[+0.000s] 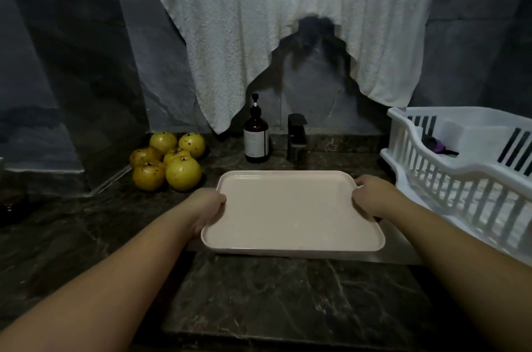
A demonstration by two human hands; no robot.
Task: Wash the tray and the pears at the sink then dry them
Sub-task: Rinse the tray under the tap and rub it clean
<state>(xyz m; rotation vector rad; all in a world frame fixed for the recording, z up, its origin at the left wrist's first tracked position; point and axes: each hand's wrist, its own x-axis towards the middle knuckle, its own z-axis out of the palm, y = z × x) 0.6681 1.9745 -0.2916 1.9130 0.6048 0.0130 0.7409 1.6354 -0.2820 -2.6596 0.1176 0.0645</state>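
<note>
A pale pink rectangular tray is held level over the sink, below the dark faucet. My left hand grips its left edge, fingers curled under the rim. My right hand grips the right edge near the far corner. The tray hides most of the sink basin. Several yellow pears lie in a heap on the dark marble counter at the back left, apart from the tray. A white towel hangs on the wall above the faucet.
A brown pump bottle stands just left of the faucet. A white plastic dish rack sits on the counter at the right, close to my right forearm, with a small purple item inside. Dark marble counter runs along the front.
</note>
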